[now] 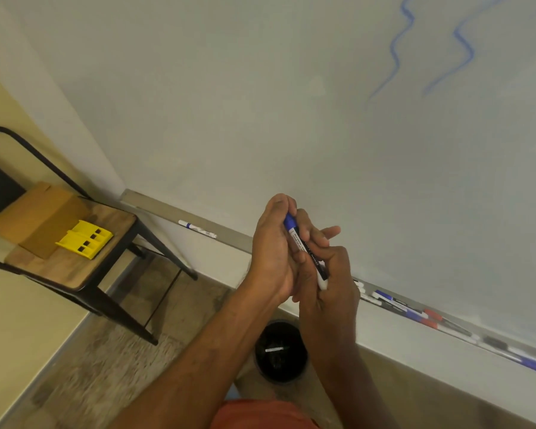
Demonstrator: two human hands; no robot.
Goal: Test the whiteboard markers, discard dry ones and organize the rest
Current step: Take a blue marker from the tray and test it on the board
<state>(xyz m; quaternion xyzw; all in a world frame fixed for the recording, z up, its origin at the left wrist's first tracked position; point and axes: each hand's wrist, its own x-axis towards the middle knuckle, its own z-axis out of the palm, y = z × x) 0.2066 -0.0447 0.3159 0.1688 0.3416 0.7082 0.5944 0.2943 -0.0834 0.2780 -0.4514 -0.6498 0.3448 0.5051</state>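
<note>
Both my hands hold one blue-capped whiteboard marker (pixel 302 243) in front of the whiteboard (pixel 260 103). My left hand (pixel 271 252) wraps the blue cap end at the top. My right hand (pixel 328 274) grips the white barrel lower down. Two wavy blue lines (pixel 399 48) are drawn on the board at the upper right. One blue-capped marker (pixel 197 229) lies alone on the left part of the tray ledge (pixel 155 202). Several blue, red and black markers (pixel 430 317) lie along the ledge to the right.
A black bin (pixel 280 351) stands on the floor under my hands with a marker inside. A wooden stool (pixel 75 267) at the left carries a yellow slotted holder (pixel 84 239) and a brown cardboard piece (pixel 41 218).
</note>
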